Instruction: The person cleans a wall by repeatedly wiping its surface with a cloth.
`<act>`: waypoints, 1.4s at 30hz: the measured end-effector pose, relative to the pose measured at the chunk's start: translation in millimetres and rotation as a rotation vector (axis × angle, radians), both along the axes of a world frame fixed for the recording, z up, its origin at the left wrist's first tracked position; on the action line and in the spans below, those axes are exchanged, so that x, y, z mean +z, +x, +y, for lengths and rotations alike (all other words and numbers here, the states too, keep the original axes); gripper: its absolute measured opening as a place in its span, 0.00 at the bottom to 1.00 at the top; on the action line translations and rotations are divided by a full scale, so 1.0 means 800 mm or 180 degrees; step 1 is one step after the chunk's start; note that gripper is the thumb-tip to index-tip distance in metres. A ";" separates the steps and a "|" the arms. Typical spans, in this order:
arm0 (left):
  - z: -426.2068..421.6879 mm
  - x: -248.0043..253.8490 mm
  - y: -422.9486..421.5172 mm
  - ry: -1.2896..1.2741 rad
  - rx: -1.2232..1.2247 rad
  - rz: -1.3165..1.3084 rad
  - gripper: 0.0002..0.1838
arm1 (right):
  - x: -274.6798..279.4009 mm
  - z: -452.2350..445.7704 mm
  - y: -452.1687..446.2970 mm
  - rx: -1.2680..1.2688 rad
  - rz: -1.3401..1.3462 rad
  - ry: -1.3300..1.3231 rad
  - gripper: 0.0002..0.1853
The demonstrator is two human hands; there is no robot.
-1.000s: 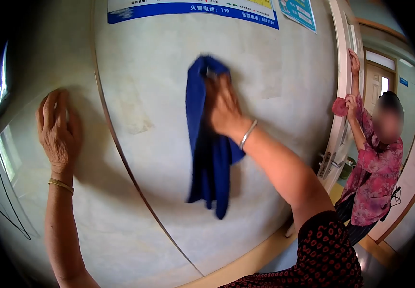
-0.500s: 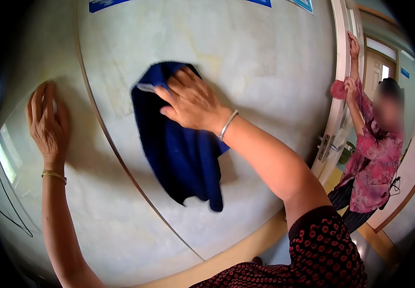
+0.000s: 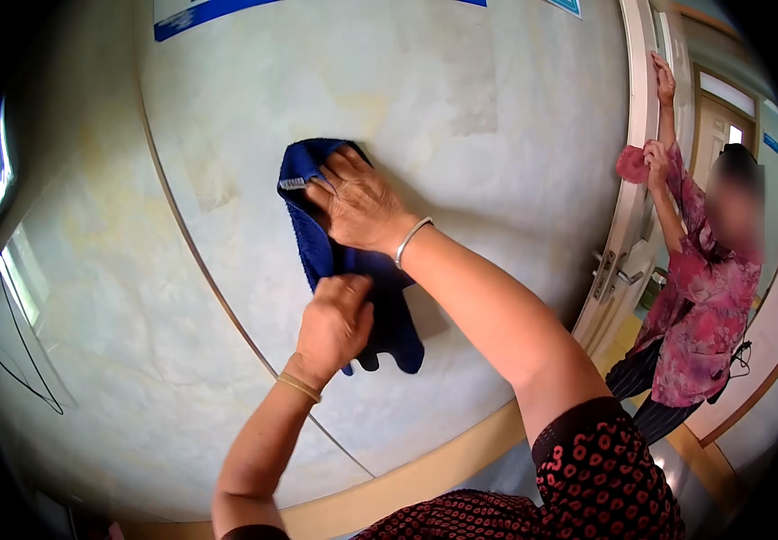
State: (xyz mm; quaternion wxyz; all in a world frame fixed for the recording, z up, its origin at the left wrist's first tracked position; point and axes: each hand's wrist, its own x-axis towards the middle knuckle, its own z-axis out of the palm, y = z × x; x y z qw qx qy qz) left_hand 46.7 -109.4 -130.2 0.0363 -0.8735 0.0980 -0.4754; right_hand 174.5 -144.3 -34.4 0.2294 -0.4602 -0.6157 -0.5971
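A dark blue cloth (image 3: 303,236) hangs against the pale marbled wall (image 3: 506,234), its lower end loose. My right hand (image 3: 362,202), with a silver bangle at the wrist, presses the cloth's upper part to the wall; its fingertips are tucked into a fold, where a white label shows. Lower down, my left hand (image 3: 333,326) has its fingers curled round the cloth's left side. Those fingertips are partly hidden by the hand itself. A gold-coloured bangle sits on the left wrist.
To the right, another person (image 3: 709,297) in a pink floral top holds a pink cloth (image 3: 632,165) at the white door frame (image 3: 619,229). A door handle (image 3: 628,277) juts out there. Blue signs (image 3: 227,11) are above; a dark cable (image 3: 20,360) hangs at left.
My left hand has left its flat place on the wall, moved right and closed on the cloth. My right hand has shifted slightly down with the cloth, which now hangs narrower.
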 end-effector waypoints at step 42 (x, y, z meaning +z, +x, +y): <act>-0.053 -0.038 0.020 -0.4106 -0.2193 -0.0631 0.12 | -0.328 -0.223 0.073 0.1354 0.1130 -0.2501 0.08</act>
